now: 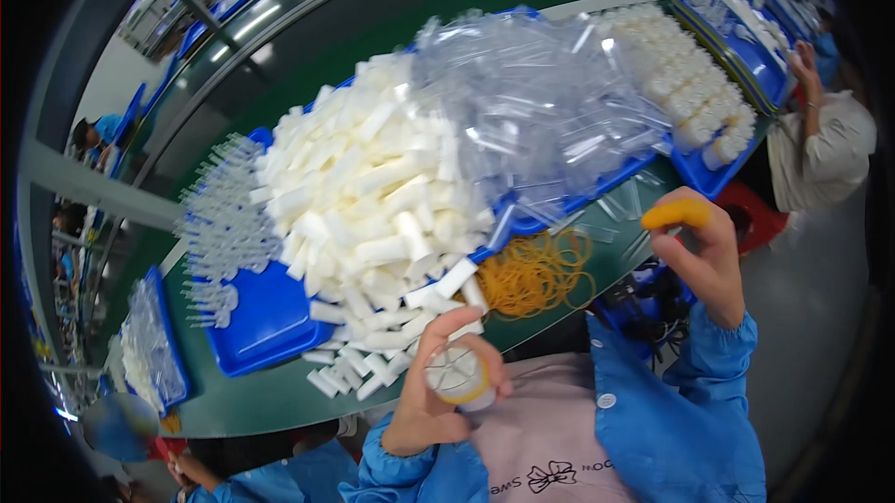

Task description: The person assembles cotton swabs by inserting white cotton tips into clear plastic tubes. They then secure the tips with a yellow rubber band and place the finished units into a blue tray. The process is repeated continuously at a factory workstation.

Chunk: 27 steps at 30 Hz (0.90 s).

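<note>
My left hand, in front of my chest, has its fingers wrapped round a short round bundle of clear plastic pieces. Thin lines fan out across the bundle's top, and a yellow band circles it. To the right my right hand is raised, its index finger in an orange finger cot. Thumb and index finger stand apart, and I see nothing between them. Amber rubber bands lie in a loose heap on the green table between my hands. Short white cylinders lie scattered just beyond my left hand.
Beyond rises a large pile of white cylinders beside heaped clear plastic tubes on a blue tray. Banded bundles fill another tray at the right. Clear nozzle-like parts stand near a blue tray on the left. Other people sit at both sides.
</note>
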Available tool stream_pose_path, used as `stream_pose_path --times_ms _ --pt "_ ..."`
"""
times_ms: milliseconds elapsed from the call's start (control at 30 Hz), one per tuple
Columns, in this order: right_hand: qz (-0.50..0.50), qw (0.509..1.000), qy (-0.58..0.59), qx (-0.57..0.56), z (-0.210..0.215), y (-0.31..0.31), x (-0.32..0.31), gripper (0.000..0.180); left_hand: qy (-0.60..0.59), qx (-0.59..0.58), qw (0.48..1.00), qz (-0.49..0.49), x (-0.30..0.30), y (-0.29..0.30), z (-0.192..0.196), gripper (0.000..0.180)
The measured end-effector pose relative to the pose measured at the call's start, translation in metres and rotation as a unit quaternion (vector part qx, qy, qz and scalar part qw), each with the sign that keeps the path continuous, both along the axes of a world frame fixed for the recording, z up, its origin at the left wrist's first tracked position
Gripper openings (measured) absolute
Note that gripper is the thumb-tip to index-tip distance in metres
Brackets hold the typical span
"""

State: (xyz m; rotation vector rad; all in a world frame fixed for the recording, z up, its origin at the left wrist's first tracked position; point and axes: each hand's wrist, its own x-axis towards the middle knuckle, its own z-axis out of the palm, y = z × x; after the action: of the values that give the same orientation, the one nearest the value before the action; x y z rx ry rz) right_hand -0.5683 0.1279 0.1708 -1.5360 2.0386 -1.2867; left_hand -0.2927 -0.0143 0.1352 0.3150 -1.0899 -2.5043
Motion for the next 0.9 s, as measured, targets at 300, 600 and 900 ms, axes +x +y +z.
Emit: stream_pose_path --times_ms 300,600,900 --pt "-0.06 0.934 0.316 0.154 -0.068 0.043 -0.017 0.044 -0.039 0.019 0.999 -0.005 -0.014 0.006 -0.002 0.055" --pt "-0.027 0.917 0.398 0.012 -0.099 0.066 -0.036 0.037 -0.069 0.071 0.995 0.023 -0.009 0.006 -0.007 0.072" --pt "-0.016 0.937 0.344 -0.053 -0.063 0.056 -0.02 0.029 -0.02 0.132 0.991 -0.004 -0.019 0.008 -0.005 0.081"
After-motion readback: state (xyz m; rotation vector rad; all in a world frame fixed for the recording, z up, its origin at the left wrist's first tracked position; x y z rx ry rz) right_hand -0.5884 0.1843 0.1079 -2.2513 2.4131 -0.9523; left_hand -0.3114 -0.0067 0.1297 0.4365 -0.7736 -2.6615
